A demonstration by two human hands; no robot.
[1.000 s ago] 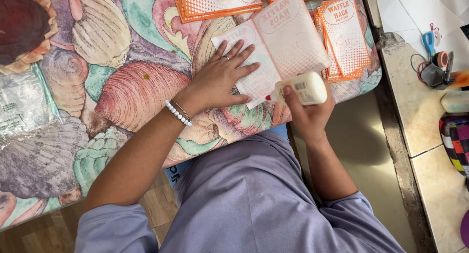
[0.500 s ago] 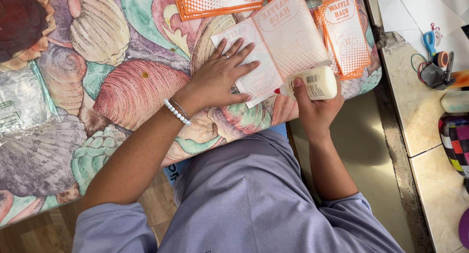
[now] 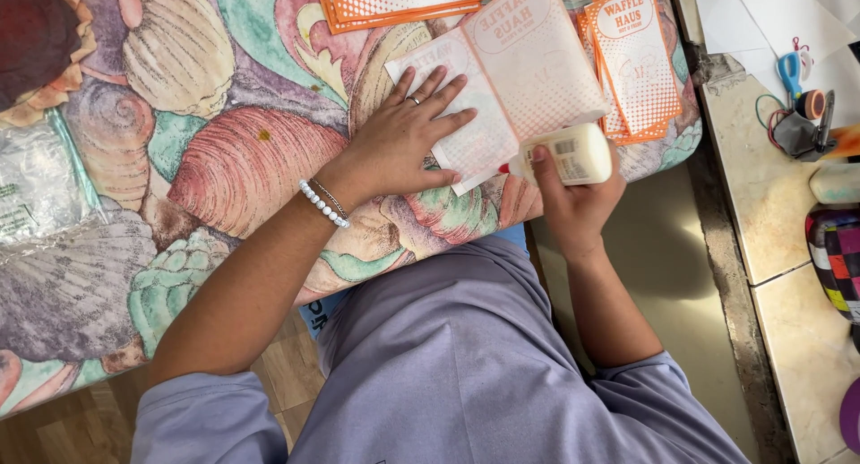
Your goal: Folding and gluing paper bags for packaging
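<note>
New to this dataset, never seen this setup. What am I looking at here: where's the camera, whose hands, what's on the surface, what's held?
There is no machine: a person works with two bare hands. The single picture comes from a camera worn on the person's head, looking down over their lap.

The surface is a table covered with a seashell-print cloth. On it lies an opened, folded white paper card with an orange dotted pattern, with stacks of orange cards beside and above it.

The left hand, wearing a ring and a beaded bracelet, lies flat on the card's left half. The right hand holds a white glue bottle on its side at the card's lower edge, red tip pointing toward the card.

To the right, a stone counter carries scissors and odds and ends.
</note>
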